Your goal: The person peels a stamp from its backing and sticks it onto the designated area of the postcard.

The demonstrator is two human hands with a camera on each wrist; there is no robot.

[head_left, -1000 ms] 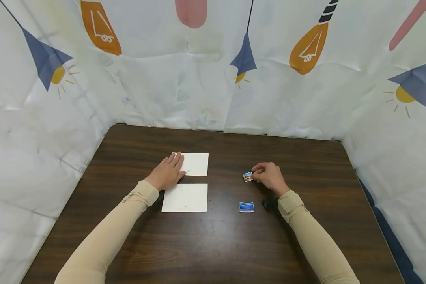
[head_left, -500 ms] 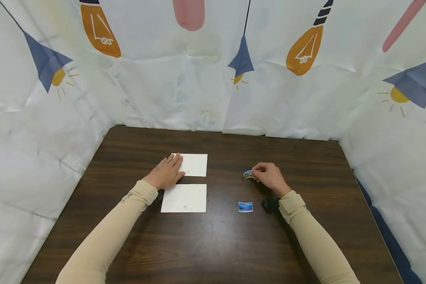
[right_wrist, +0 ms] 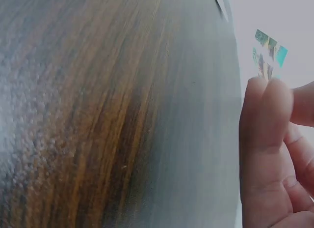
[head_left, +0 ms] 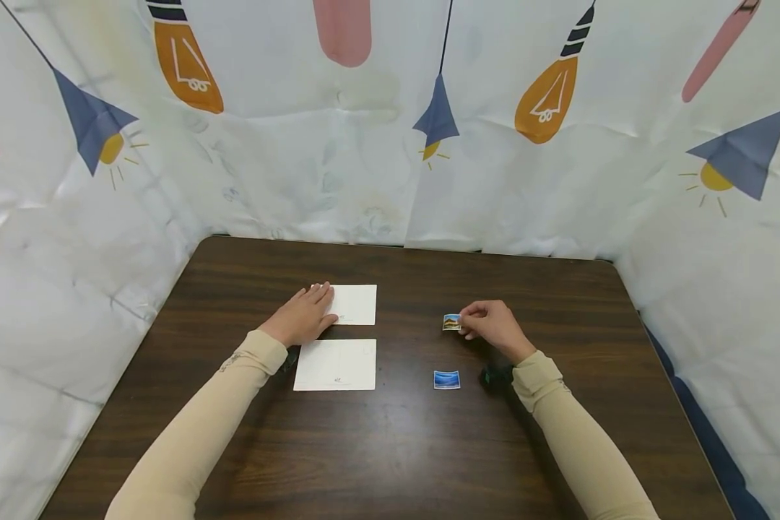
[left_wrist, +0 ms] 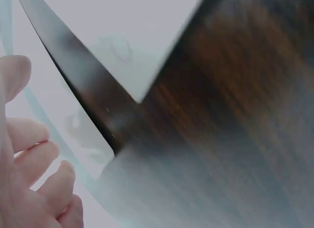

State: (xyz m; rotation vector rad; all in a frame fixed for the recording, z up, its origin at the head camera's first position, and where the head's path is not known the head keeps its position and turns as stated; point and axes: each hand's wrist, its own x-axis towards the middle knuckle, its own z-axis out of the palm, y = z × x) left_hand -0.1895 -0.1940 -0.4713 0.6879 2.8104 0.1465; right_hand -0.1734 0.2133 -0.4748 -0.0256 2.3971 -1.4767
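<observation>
Pinching a small landscape picture (head_left: 451,323) by its right side, the right hand (head_left: 492,326) has its fingers (right_wrist: 277,102) closed narrowly on it, so that the printed face juts out left of the fingertips in the head view and just beyond them in the right wrist view; whether it touches the dark wood-grain surface (head_left: 403,462) I cannot tell. Nearer the person, a small blue picture (head_left: 446,380) lies on that surface, apart from the fingers. The left hand (head_left: 302,316) rests, fingers extended, over the left part of the farther white card (head_left: 356,305), with the nearer white card (head_left: 335,365) lying just beside it.
</observation>
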